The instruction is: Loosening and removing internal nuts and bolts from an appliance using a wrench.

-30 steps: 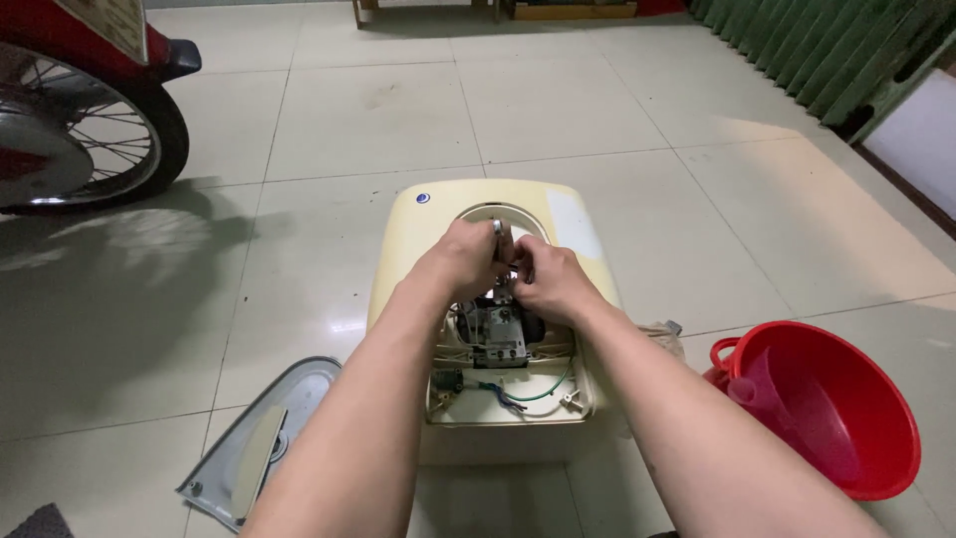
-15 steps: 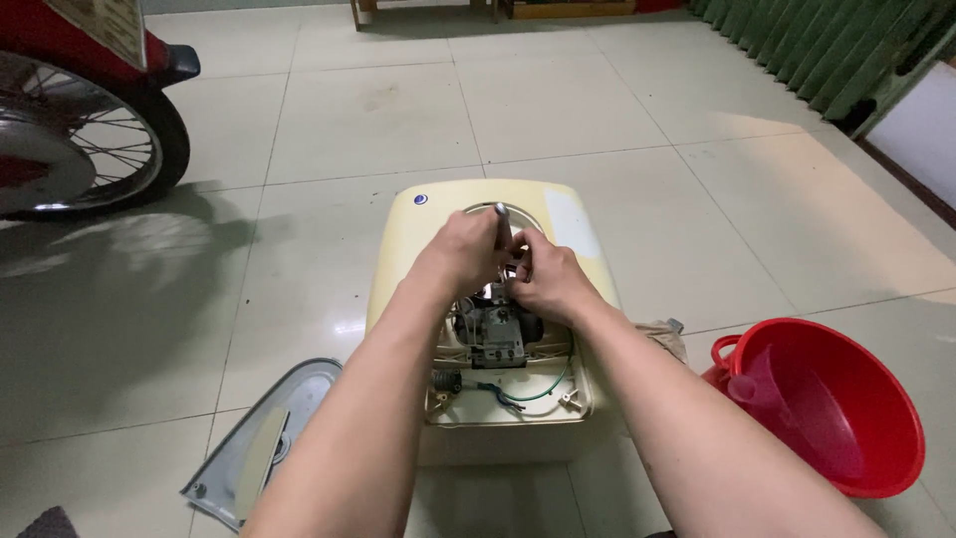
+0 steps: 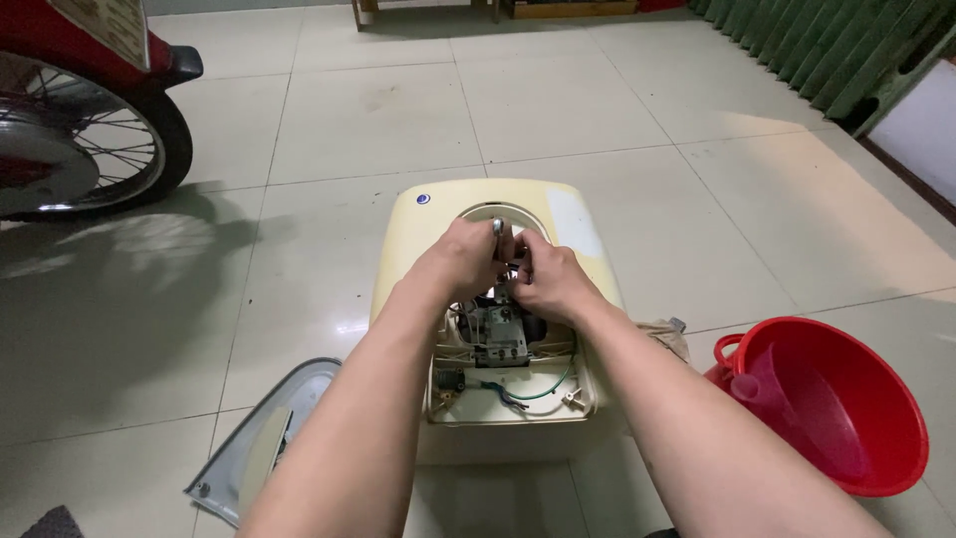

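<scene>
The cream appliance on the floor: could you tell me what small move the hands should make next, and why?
Probably keep turning the small metal tool that the left hand grips, while the right hand steadies the part beneath: both hands are pinched together over the open cream appliance.

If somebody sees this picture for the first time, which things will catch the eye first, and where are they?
In the middle, the left hand and right hand meet over the open cream-coloured appliance on the tiled floor, the left one gripping a small metal tool above the exposed wiring. A bright red basin sits at lower right. A motorbike wheel fills the upper left corner.
</scene>
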